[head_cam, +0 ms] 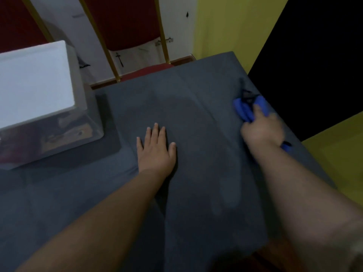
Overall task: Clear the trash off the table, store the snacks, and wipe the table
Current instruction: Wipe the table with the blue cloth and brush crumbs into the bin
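Blue cloth (247, 109) bunched up near the far right edge of the surface (196, 193), pressed down onto the grey cover there. Gripped by the right hand (262, 130), fingers (257, 110) curled over and into the folds, a scrap of blue also peeking out past the wrist on the outer side. Blurred, that hand and forearm, so finer detail of the grip not readable. Something small and dark just beyond the cloth, touching or overlapping it; cannot tell what.

Over at the middle: left hand (156, 149) laid flat, palm down, fingers straight and slightly spread, thumb out to the side, holding nothing, only resting on the grey cover. Well apart from the cloth. Faint creases running across the cover between the two hands.

Out to the left: clear plastic box (59, 134) with a white lid (33, 83), closed, sitting on the surface well away from both hands; contents murky through the wall, brownish and reddish shapes only.

Beyond the far edge: red chair (125, 24) with gold frame. Yellow wall (231, 26) to the right.
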Available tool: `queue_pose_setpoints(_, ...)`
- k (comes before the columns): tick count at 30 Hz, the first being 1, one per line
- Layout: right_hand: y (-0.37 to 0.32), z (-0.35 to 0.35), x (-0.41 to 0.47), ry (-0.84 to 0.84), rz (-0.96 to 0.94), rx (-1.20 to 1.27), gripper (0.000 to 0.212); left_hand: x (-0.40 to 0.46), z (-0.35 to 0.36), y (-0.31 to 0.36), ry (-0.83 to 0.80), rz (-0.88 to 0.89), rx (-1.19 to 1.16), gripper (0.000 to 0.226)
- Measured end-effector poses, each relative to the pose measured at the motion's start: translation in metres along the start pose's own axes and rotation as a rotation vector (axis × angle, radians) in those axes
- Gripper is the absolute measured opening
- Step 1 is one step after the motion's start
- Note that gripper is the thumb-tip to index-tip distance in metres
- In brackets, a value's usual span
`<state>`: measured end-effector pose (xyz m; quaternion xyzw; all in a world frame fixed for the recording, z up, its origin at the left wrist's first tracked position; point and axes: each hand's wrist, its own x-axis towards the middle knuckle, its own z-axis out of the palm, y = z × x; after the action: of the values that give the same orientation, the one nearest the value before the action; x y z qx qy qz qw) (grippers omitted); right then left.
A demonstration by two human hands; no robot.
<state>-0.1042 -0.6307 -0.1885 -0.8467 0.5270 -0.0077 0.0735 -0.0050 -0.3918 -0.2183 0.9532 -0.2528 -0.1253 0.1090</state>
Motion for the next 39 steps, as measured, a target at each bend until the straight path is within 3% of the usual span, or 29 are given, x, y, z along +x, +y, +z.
queue_pose_setpoints(4, -0.071, 0.017, -0.064, -0.045, -0.435, -0.014, 0.061, 0.002, 0.002, -0.001, 0.056, -0.002, -0.038, 0.057)
queue_pose_setpoints(8, -0.051, 0.021, -0.102, -0.028, -0.692, -0.007, 0.070, -0.001, 0.004, -0.002, 0.145, -0.025, -0.090, 0.063)
queue_pose_setpoints(10, -0.022, 0.017, -0.084, -0.004, -0.657, -0.068, 0.069, 0.000, 0.004, 0.000, 0.146, -0.021, -0.099, 0.066)
queue_pose_setpoints(14, 0.022, -0.005, -0.009, 0.031, -0.270, -0.128, 0.062, 0.003, 0.003, -0.001, 0.101, -0.024, -0.057, 0.060)
queue_pose_setpoints(18, 0.002, -0.010, 0.049, -0.032, -0.051, -0.084, 0.062, 0.012, -0.002, 0.008, 0.033, -0.075, -0.011, 0.057)
queue_pose_setpoints(20, -0.032, -0.003, 0.056, -0.057, -0.100, -0.066, 0.062, 0.030, -0.006, 0.014, 0.015, -0.075, 0.028, 0.057)
queue_pose_setpoints(24, -0.101, 0.010, 0.012, -0.142, -0.430, -0.024, 0.061, 0.079, -0.016, 0.018, -0.030, -0.082, 0.066, 0.057)
queue_pose_setpoints(29, -0.075, 0.017, -0.017, -0.039, -0.604, -0.050, 0.066, 0.089, -0.013, 0.011, 0.015, -0.057, 0.044, 0.057)
queue_pose_setpoints(33, -0.047, 0.010, 0.044, 0.004, -0.425, -0.178, 0.064, 0.086, -0.011, 0.009, 0.053, -0.054, 0.022, 0.057)
queue_pose_setpoints(39, -0.066, 0.002, 0.137, -0.009, -0.121, -0.120, 0.060, 0.088, -0.012, 0.011, 0.072, -0.071, 0.016, 0.057)
